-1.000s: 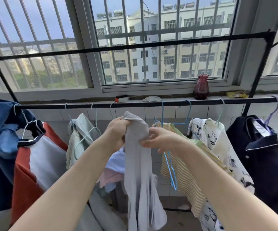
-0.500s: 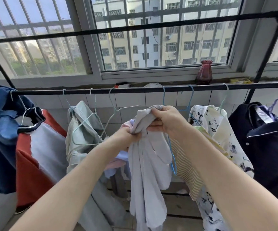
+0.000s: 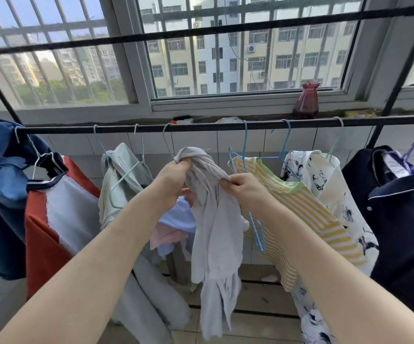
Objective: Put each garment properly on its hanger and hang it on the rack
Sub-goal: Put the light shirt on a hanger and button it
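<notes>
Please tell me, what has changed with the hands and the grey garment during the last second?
Both hands kept hold of the grey garment. The left hand moved up to its bunched top; the right hand dropped to its right edge. The other clothes stayed hanging on the rail.
</notes>
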A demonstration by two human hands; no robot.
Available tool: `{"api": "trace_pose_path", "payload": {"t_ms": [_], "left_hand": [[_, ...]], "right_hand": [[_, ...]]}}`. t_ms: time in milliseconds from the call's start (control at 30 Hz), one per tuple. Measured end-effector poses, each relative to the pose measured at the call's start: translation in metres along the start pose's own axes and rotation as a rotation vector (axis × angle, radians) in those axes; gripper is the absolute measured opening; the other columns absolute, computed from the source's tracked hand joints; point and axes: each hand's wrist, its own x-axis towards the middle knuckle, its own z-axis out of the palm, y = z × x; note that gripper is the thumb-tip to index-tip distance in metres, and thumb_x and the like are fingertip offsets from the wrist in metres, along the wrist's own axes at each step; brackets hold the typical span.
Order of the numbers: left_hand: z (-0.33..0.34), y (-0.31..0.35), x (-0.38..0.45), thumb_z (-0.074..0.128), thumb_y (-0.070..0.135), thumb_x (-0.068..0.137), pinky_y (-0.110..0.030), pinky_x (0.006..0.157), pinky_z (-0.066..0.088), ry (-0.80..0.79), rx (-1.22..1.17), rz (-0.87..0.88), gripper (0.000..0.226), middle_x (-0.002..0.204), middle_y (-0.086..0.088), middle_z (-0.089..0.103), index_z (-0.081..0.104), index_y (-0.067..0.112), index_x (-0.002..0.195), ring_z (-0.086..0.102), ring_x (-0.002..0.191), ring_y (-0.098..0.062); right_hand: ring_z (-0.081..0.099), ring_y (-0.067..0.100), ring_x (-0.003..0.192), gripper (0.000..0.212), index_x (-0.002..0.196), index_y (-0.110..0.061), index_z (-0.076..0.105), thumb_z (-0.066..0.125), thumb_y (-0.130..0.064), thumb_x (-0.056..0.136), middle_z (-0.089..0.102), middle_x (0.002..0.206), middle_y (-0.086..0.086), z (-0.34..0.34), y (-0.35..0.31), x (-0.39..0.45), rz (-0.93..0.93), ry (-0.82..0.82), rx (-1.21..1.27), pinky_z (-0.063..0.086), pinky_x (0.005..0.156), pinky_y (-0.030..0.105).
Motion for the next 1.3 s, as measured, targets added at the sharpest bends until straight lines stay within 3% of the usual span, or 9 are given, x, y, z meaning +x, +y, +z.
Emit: {"api": "trace_pose_path", "payload": {"t_ms": [167,333,467,600,700,867,1033,1167,1300], "left_hand": [[-0.004,-0.003,0.001,0.044,0.026,0.104,-0.019,0.051,0.049,0.085,-0.068,0.006,0.023,0.075,0.001,0.065,0.063,0.022,0.092,0.062,0.061,-0.010],[-0.013,0.000,0.003,0.050,0.027,0.102,-0.025,0.058,0.050,0.073,-0.053,-0.011,0.019,0.074,0.000,0.067,0.064,0.022,0.090,0.064,0.061,-0.013],[-0.018,0.001,-0.002,0.066,0.022,0.092,-0.022,0.060,0.054,-0.101,-0.051,0.000,0.007,0.075,-0.002,0.072,0.069,0.017,0.089,0.068,0.059,-0.011],[-0.030,0.001,-0.007,0.085,0.021,0.060,-0.030,0.075,0.054,-0.357,0.382,-0.033,0.046,0.090,-0.010,0.072,0.072,0.005,0.101,0.067,0.077,-0.022],[-0.028,-0.004,-0.007,0.076,0.033,0.056,-0.028,0.067,0.046,-0.236,0.639,-0.053,0.045,0.081,-0.007,0.062,0.068,0.006,0.090,0.056,0.073,-0.021],[-0.017,0.001,-0.003,0.060,0.026,0.097,-0.036,0.063,0.057,-0.154,0.172,-0.130,0.010,0.086,-0.003,0.065,0.061,0.017,0.101,0.065,0.074,-0.020],[0.011,0.013,-0.012,0.050,0.025,0.102,-0.049,0.066,0.059,-0.092,-0.050,-0.170,0.013,0.085,-0.009,0.065,0.055,0.014,0.106,0.067,0.071,-0.025],[0.020,0.020,-0.011,0.049,0.024,0.102,-0.045,0.049,0.057,-0.038,-0.229,-0.193,0.016,0.087,-0.011,0.061,0.052,0.011,0.109,0.064,0.066,-0.025],[0.020,0.018,-0.011,0.049,0.023,0.102,-0.047,0.052,0.059,-0.066,-0.293,-0.186,0.020,0.088,-0.014,0.065,0.050,0.009,0.117,0.069,0.061,-0.027]], "right_hand": [[0.026,0.010,0.056,0.041,0.061,-0.004,0.046,0.059,-0.020,0.097,0.030,0.060,-0.001,-0.012,-0.014,0.004,-0.172,0.089,-0.078,0.020,0.053,0.030],[0.025,0.010,0.052,0.044,0.062,-0.001,0.046,0.060,-0.024,0.096,0.028,0.053,-0.007,-0.021,-0.014,0.006,-0.238,0.246,-0.144,0.019,0.051,0.027],[0.022,0.009,0.052,0.044,0.062,0.001,0.045,0.060,-0.024,0.096,0.026,0.054,-0.007,-0.027,-0.008,0.011,-0.191,0.314,-0.084,0.018,0.050,0.028],[0.026,0.016,0.060,0.043,0.065,-0.001,0.047,0.057,-0.026,0.098,0.029,0.060,0.000,-0.037,0.001,0.019,-0.071,0.344,0.104,0.019,0.058,0.033],[0.030,0.020,0.068,0.044,0.076,0.012,0.054,0.056,-0.026,0.099,0.036,0.069,0.007,-0.041,0.006,0.023,-0.009,0.327,0.114,0.022,0.063,0.033],[0.050,0.017,0.073,0.012,0.094,-0.002,0.066,0.057,-0.010,0.093,0.056,0.079,0.002,-0.031,0.012,0.018,0.051,0.188,-0.096,0.037,0.066,0.027],[0.057,0.012,0.070,0.018,0.087,-0.012,0.067,0.068,-0.030,0.089,0.065,0.078,0.001,-0.007,-0.004,-0.006,-0.007,-0.004,-0.092,0.055,0.069,0.039],[0.056,0.006,0.069,0.029,0.094,-0.011,0.071,0.074,-0.037,0.082,0.067,0.080,-0.005,0.004,0.009,-0.021,0.099,-0.288,-0.132,0.044,0.062,0.021],[0.043,0.008,0.064,0.024,0.070,-0.004,0.064,0.066,-0.019,0.088,0.050,0.066,-0.003,0.016,0.023,-0.018,0.051,-0.094,-0.048,0.035,0.060,0.028]]}}
